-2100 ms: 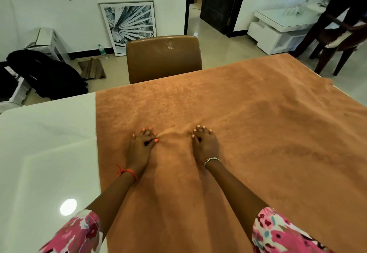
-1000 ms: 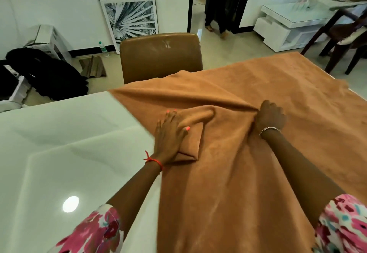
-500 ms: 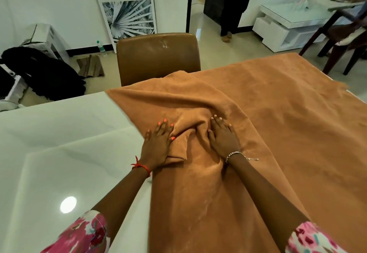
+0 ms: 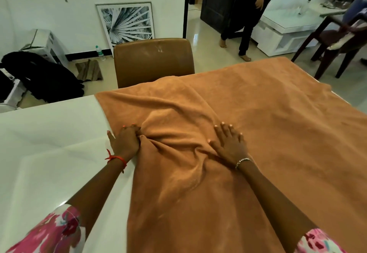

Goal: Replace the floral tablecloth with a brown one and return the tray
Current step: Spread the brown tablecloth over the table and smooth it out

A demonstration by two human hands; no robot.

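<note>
Head view: the brown tablecloth lies over the right and middle of the white counter. It is flat on the right and bunched into ridges between the two hands.
Left grip: the left hand rests at the cloth's left edge with the thumb out on bare counter. The fingers are close together and bent against a raised fold; I cannot tell whether they pinch it.
Right grip: the right hand has its fingers spread and straight, pressing flat on the cloth and holding nothing.
Wrists: a red thread band on the left, a bead bracelet on the right.
Obstructions: a brown leather chair stands against the counter's far edge, and the bunched cloth rises just in front of its back.
Surroundings, left: a framed leaf print leans on the wall, with a water bottle beside it. A folded brown fabric, a black heap and a white box are on the floor.
Surroundings, right: a second person stands by the doorway, near a white low cabinet and dark wooden chairs.
Edges: the cloth's left edge runs slantwise from the far side towards the near side.
Open room: bare counter lies left of that edge.
</note>
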